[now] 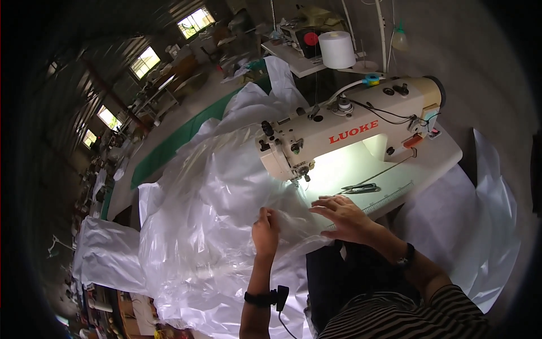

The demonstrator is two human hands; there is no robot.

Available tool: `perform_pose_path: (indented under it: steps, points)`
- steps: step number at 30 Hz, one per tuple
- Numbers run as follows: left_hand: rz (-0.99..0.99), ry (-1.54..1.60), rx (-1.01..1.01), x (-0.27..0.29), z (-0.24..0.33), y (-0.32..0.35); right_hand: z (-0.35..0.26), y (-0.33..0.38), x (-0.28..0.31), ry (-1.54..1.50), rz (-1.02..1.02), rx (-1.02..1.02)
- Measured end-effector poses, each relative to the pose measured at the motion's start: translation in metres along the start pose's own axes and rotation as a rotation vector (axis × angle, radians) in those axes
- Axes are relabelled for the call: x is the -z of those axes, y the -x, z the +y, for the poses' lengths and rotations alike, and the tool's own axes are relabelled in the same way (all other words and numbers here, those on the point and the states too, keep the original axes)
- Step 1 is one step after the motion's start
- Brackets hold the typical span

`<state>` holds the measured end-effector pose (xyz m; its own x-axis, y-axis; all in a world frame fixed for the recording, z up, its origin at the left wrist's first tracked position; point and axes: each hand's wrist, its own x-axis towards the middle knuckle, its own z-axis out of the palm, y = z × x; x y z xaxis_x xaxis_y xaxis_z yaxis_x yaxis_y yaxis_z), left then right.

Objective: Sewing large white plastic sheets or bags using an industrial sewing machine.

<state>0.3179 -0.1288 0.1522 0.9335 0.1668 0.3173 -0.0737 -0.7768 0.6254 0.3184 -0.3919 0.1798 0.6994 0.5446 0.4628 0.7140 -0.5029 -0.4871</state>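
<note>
Hands [265, 233] @ clr sheeting [217, 198], nr mach [316, 141].

The left hand [265, 233] is raised, fingers curled in — the right hand [347, 218] spread, fingers pointing leftward.

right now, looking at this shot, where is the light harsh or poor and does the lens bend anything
Head view: harsh light under the arm of the sewing machine, washing out its bed; head view: glossy highlights streak the plastic sheeting; head view: windows glow against a dim room; head view: fisheye curvature and black corners.
</note>
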Motion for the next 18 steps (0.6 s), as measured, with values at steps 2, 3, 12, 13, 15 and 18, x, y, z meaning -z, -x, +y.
perform_pose_path:
  steps: [2, 3, 12, 13, 15, 18]
  points:
    - [-0.021, 0.067, 0.031, -0.001, 0.013, -0.001, 0.005, -0.012, -0.018, 0.223, 0.021, 0.11]
    - [-0.04, 0.09, 0.042, -0.003, 0.019, -0.002, 0.01, -0.016, -0.031, 0.188, 0.091, 0.114]
    - [0.113, -0.208, -0.218, -0.005, -0.008, 0.004, 0.03, -0.035, -0.055, 0.044, 0.322, -0.132]
    - [0.18, -0.258, -0.324, -0.005, -0.003, 0.003, 0.035, -0.034, -0.062, 0.058, 0.323, -0.104]
    - [0.092, -0.197, -0.475, -0.009, 0.016, 0.014, 0.04, -0.029, -0.066, 0.08, 0.323, -0.093]
    - [-0.137, -0.162, -0.532, -0.016, 0.041, 0.033, 0.033, -0.026, -0.06, 0.094, 0.275, -0.119]
